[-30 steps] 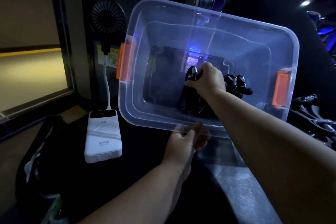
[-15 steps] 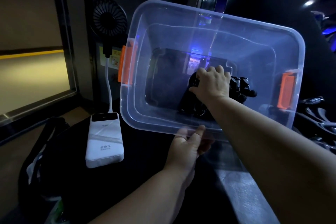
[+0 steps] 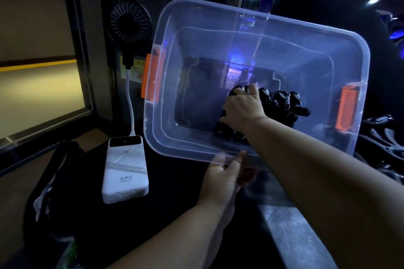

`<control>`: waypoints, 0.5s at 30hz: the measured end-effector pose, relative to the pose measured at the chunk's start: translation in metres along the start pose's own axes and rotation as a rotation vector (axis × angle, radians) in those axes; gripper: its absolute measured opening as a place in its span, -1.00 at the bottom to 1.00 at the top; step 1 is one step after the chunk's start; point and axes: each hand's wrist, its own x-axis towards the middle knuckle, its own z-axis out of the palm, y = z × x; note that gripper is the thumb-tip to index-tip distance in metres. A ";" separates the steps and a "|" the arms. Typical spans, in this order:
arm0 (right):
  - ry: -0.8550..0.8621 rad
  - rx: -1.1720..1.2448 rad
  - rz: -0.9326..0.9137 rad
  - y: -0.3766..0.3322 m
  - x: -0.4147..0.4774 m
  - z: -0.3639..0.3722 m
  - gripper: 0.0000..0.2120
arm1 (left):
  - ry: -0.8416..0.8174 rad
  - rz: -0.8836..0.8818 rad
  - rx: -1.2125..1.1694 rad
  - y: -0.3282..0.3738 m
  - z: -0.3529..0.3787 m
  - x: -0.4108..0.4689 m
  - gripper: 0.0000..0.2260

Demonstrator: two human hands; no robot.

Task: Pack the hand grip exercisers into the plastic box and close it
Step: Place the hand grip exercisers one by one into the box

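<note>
Head view: clear rectangular plastic box [image 3: 262,17] with 2 orange latches [image 3: 150,78] tilts toward the camera. Black spring hand grip exercisers [image 3: 282,102] lie heaped on its floor. Right hand [image 3: 242,109] covers the heap; I cannot tell if its fingers grasp one. Left hand [image 3: 225,172] pinches the box's near rim. Best to steady that tilt and nest the grips flat, below the rim.

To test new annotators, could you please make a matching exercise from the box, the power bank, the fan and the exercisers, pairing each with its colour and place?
Things:
1 box
2 power bank
3 fan
4 exercisers

Descriptions:
A white, lying left of the box
B black, in the box under the right hand
C clear, near rim held by the left hand
D black, round, behind the power bank

Pairs: 1-C; 2-A; 3-D; 4-B
</note>
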 end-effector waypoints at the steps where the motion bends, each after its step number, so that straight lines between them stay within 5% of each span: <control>1: 0.000 0.004 0.002 0.001 0.000 0.000 -0.62 | 0.002 -0.002 0.002 0.001 0.000 0.000 -0.83; 15: 0.029 0.022 -0.039 0.009 0.004 0.002 -0.61 | -0.008 0.014 -0.009 0.001 0.001 0.000 -0.81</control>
